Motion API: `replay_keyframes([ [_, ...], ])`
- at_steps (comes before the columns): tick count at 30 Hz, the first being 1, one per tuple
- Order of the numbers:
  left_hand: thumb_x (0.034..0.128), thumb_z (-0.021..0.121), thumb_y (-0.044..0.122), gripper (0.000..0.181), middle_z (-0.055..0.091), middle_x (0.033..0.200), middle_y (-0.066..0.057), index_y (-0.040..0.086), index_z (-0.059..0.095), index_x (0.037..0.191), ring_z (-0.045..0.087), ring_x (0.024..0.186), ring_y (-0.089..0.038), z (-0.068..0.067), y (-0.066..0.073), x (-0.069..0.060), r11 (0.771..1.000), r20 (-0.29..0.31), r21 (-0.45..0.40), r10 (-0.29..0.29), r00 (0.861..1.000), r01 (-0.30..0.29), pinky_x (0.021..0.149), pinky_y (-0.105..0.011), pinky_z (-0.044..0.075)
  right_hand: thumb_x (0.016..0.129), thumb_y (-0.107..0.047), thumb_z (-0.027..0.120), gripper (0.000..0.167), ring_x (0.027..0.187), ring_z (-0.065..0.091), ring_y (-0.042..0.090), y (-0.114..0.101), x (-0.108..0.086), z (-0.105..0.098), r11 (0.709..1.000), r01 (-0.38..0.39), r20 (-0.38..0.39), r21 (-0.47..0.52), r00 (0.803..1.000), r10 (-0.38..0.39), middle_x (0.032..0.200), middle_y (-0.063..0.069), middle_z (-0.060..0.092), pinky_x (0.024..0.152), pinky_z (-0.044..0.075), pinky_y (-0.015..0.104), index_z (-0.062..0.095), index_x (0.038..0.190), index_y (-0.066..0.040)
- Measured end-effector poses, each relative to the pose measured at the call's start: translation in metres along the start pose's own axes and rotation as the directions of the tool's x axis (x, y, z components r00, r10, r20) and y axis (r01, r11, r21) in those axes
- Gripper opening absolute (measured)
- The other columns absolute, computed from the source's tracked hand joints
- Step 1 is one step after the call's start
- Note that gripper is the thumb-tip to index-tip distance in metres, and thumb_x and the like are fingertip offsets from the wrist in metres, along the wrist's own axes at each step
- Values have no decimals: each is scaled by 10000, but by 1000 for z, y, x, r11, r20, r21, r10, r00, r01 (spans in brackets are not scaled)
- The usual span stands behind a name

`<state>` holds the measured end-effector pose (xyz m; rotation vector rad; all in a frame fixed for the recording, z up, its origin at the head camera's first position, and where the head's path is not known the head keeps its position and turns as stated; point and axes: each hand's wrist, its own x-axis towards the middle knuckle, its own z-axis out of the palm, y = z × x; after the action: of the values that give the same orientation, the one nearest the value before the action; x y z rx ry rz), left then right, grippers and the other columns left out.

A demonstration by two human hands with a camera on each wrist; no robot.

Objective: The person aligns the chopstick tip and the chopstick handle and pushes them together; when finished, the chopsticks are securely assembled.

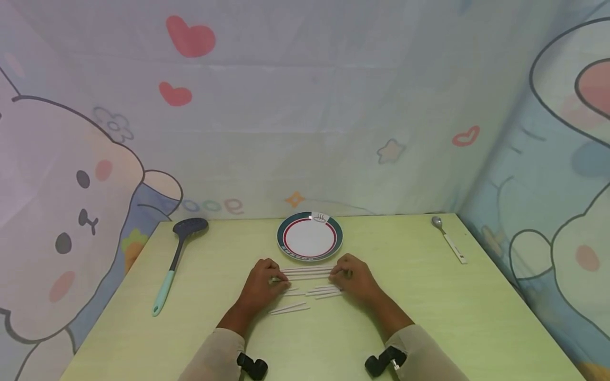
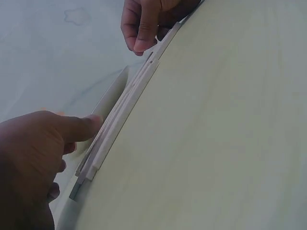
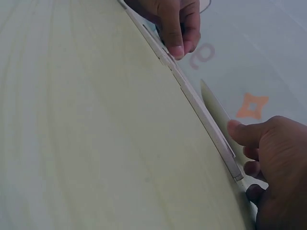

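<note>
In the head view, several thin white sticks [image 1: 307, 273] lie side by side across the table, just in front of a round plate [image 1: 310, 239]. My left hand [image 1: 262, 284] has its thumb and fingertips curled at their left end. At the right end, my right hand [image 1: 356, 279] pinches in the same way. Shorter-looking white sticks [image 1: 289, 308] lie nearer to me, and another small group of sticks [image 1: 325, 291] sits beneath the right fingers. Both wrist views see the sticks [image 2: 122, 117] almost edge-on, so the exact finger contact is partly hidden.
A slotted ladle [image 1: 176, 259] with a dark head and mint handle lies on the left of the table. On the right is a small spoon [image 1: 449, 241] with a white handle. A printed cloth [image 1: 305, 132] hangs behind the table [image 1: 405, 238] and along its sides.
</note>
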<state>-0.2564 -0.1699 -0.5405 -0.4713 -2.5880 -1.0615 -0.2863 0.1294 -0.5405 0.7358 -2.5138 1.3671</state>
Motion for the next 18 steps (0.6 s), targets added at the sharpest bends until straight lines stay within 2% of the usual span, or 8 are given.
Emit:
replay_keyframes([
  [5,843,934,117,86,647,976,5,126,853,814,482,930,-144,0,0,-1,999,20,21,39,999,-39,892,-408,461,903,-60,873,45,886,521,71,4,0,0,999,46,57,-27,997,-45,962,17,617,782,467,250,839,894,-87],
  [9,844,937,141,109,661,973,-3,128,844,790,493,942,-164,1,0,-2,996,20,49,77,997,-78,898,-449,456,894,-66,885,49,892,525,73,6,0,0,995,75,81,-62,994,-69,943,9,597,796,469,250,839,886,-79],
  [14,873,912,143,114,673,994,-18,137,834,791,516,987,-197,2,-2,-1,997,43,55,57,997,-59,944,-496,449,909,-69,876,55,892,531,76,6,-1,-1,997,40,84,-59,996,-35,946,6,601,798,470,254,833,880,-87],
  [18,855,935,154,114,681,1004,-29,151,836,799,520,1003,-211,3,-3,-1,997,48,60,54,997,-57,952,-514,446,915,-87,875,51,914,535,66,4,-1,-1,998,37,96,-54,995,-31,956,9,606,821,474,255,833,892,-70],
])
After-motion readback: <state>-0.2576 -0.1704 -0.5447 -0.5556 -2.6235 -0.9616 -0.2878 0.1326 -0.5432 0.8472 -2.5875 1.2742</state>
